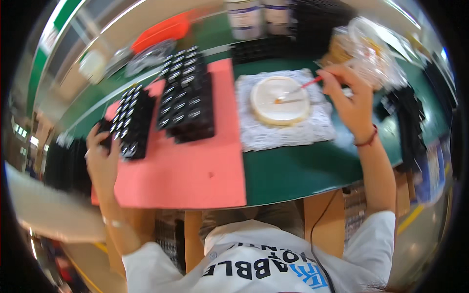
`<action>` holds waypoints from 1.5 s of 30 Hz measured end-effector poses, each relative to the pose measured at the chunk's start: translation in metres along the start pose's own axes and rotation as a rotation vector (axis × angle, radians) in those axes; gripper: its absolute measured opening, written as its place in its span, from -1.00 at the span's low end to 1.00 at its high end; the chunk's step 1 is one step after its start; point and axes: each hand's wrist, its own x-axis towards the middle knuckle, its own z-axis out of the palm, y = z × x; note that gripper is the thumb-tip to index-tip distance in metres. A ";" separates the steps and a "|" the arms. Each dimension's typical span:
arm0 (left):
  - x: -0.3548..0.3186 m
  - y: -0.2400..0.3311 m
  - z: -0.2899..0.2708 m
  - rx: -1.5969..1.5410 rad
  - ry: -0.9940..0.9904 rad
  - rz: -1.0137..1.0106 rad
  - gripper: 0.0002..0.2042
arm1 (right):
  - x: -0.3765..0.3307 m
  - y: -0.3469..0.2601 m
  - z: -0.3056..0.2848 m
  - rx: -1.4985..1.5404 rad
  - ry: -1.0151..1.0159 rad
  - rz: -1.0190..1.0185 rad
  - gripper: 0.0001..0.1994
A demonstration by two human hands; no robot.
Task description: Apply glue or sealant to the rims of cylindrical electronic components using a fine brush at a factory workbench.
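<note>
My right hand point(349, 97) pinches a thin red-handled brush point(311, 83). The brush's tip reaches down into a round white dish point(258, 105), beside a small orange spot. Under the dish lies a folded white cloth point(254, 139). At the far left, my left hand point(101, 151) curls its fingers around a small black part point(104, 132), partly hidden by the fingers. Just right of that hand, a black tray with rows of shiny rounded pieces point(133, 122) rests on a pink mat point(185, 180). A taller stack of similar black trays point(188, 97) stands beside it.
Behind the mat are an orange bin point(161, 31) and clear plastic bags point(149, 58). Two white tubs point(244, 19) stand at the back, near black trays point(266, 49). A clear bag with yellowish contents point(361, 49) and black pieces point(408, 112) lie on the right of the green table point(293, 171).
</note>
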 end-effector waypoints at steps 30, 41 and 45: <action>-0.076 0.368 0.160 -0.362 -0.525 1.047 -0.52 | 0.019 0.036 -0.024 0.282 0.507 0.050 -0.91; -0.046 0.358 0.146 -0.285 -0.359 1.105 -0.58 | 0.029 0.048 -0.080 0.515 0.827 -0.123 -0.90; -0.027 0.353 0.147 -0.280 -0.363 1.072 -0.58 | 0.027 0.026 -0.087 0.602 0.902 0.008 -0.81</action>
